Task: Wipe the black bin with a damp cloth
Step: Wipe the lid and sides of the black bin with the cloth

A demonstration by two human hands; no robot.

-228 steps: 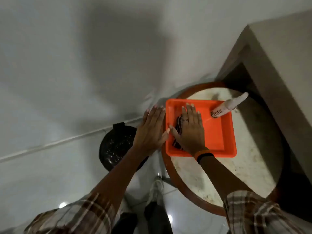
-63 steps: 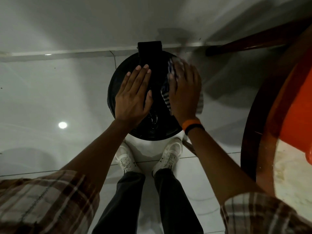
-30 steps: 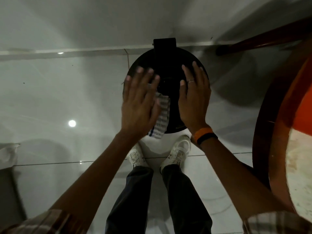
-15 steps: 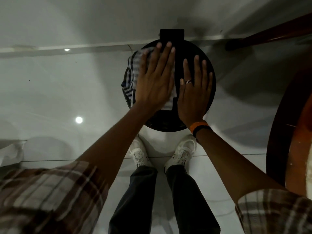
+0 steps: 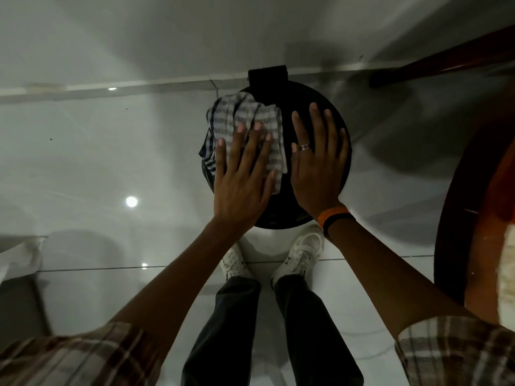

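Note:
The round black bin (image 5: 303,96) stands on the floor against the wall, seen from above, with a black hinge block at its far rim. A checked grey and white cloth (image 5: 245,118) lies spread over the left half of the lid. My left hand (image 5: 242,179) presses flat on the near part of the cloth, fingers spread. My right hand (image 5: 317,162), with a ring and an orange and black wristband, rests flat on the bare right half of the lid and holds nothing.
A round wooden table (image 5: 457,218) edge curves in at the right, with one of its legs (image 5: 434,62) running along the wall. My two white shoes (image 5: 301,254) stand just in front of the bin on glossy white floor tiles (image 5: 97,168). A white object (image 5: 19,254) shows at the left edge.
The cloth went from my right hand to my left. Over the last half second my left hand slid toward me across the lid, leaving more cloth uncovered at the far rim. My right hand stayed flat.

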